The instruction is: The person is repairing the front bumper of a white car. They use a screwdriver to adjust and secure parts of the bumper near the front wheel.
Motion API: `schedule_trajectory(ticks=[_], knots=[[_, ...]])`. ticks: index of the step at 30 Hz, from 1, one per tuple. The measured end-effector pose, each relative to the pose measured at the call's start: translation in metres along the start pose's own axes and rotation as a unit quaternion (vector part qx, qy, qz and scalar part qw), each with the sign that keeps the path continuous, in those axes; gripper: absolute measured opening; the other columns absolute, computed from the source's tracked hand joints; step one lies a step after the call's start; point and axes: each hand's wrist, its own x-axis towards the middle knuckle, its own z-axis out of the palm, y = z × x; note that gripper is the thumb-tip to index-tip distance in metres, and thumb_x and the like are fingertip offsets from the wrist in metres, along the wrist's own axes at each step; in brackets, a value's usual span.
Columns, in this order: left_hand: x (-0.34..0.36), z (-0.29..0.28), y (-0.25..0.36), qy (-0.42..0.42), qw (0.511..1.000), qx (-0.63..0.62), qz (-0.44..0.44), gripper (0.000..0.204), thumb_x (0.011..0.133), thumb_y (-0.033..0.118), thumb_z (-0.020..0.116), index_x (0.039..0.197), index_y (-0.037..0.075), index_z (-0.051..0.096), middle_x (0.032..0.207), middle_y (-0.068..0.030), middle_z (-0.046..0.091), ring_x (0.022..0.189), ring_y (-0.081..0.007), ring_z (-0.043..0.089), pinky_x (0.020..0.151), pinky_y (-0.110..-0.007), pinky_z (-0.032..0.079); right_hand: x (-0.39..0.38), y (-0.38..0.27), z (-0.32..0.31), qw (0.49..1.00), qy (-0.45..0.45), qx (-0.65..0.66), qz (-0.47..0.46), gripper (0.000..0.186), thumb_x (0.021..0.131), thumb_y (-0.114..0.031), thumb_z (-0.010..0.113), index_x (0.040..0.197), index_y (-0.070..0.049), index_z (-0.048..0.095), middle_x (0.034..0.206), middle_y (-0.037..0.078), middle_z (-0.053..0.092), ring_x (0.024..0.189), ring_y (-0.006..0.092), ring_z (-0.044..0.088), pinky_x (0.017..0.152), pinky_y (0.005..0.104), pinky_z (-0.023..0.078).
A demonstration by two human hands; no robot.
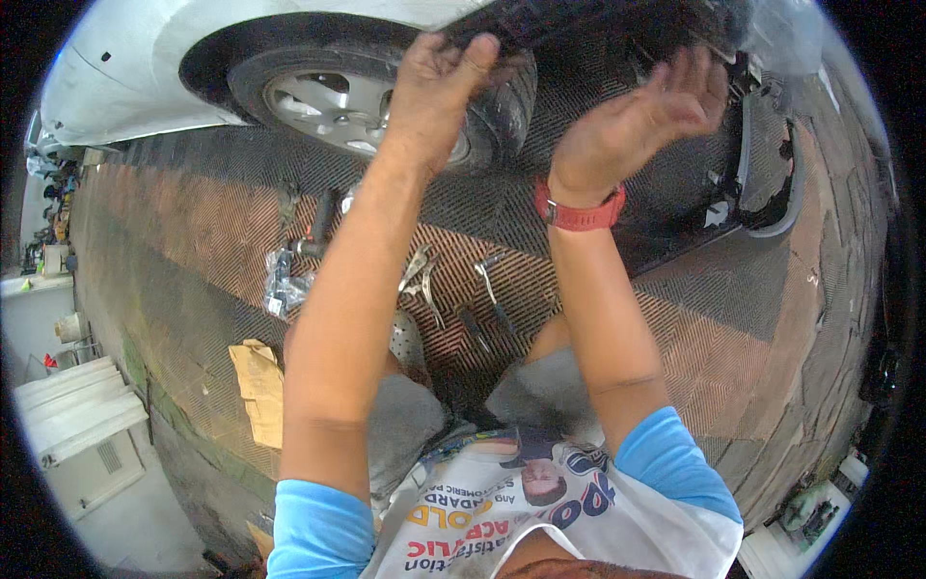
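My left hand (436, 96) is raised in front of the car's front wheel (333, 106), thumb out and fingers loosely bent apart. It is near the edge of a dark plastic liner (540, 24) in the wheel arch; whether it touches the liner I cannot tell. My right hand (641, 121), a red watch (579, 205) on its wrist, reaches up to the right with its fingers stretched out and slightly blurred. Dark parts under the car's front end lie beyond it. Neither hand shows anything in its grip.
On the striped mat between my knees and the wheel lie locking pliers (421, 275), a ratchet wrench (494, 289) and a plastic bag (282, 285). Brown paper (258, 391) is at the left. A detached dark bumper piece (767, 159) rests at the right. White drawers (82, 425) stand far left.
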Motion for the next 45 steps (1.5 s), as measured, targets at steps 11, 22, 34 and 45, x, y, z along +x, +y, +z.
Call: schedule_trajectory(ticks=[11, 22, 34, 45], knots=[[0.014, -0.04, -0.031, -0.172, 0.973, -0.155, -0.012, 0.049, 0.1, 0.041, 0.062, 0.116, -0.006, 0.057, 0.108, -0.0107, 0.067, 0.102, -0.0183, 0.065, 0.1, -0.043, 0.053, 0.009, -0.02, 0.075, 0.982, 0.074, 0.022, -0.172, 0.098, 0.093, -0.082, 0.022, 0.143, 0.001, 0.031, 0.153, 0.023, 0.035, 0.146, 0.0353, 0.03, 0.123, 0.0544, 0.012], [0.016, -0.024, 0.009, -0.151, 0.932, -0.245, -0.221, 0.127, 0.066, 0.104, 0.021, 0.132, 0.0, 0.053, 0.11, -0.0088, 0.063, 0.095, -0.0213, 0.056, 0.083, -0.035, 0.046, 0.008, -0.009, 0.087, 0.955, 0.067, -0.139, -0.253, 0.076, 0.104, -0.064, 0.009, 0.139, -0.001, 0.035, 0.154, 0.023, 0.034, 0.147, 0.0345, 0.03, 0.126, 0.051, 0.013], [0.02, -0.036, 0.012, -0.179, 0.934, -0.224, -0.214, 0.137, 0.068, 0.103, 0.019, 0.151, -0.005, 0.036, 0.125, -0.0139, 0.063, 0.106, -0.026, 0.059, 0.092, -0.036, 0.047, 0.008, -0.02, 0.093, 0.956, 0.046, -0.17, -0.234, 0.078, 0.106, -0.059, 0.021, 0.144, 0.007, 0.031, 0.148, 0.025, 0.038, 0.141, 0.0367, 0.037, 0.121, 0.0501, 0.024], [0.011, -0.037, 0.016, -0.206, 0.915, -0.315, -0.142, 0.113, 0.087, 0.087, 0.012, 0.158, -0.001, 0.019, 0.159, -0.0186, 0.032, 0.135, -0.027, 0.045, 0.119, -0.059, 0.029, -0.02, -0.12, 0.048, 0.955, 0.064, 0.168, -0.237, 0.058, 0.106, -0.047, 0.044, 0.14, 0.0, 0.047, 0.144, 0.018, 0.051, 0.128, 0.0197, 0.052, 0.121, 0.0411, 0.028]])
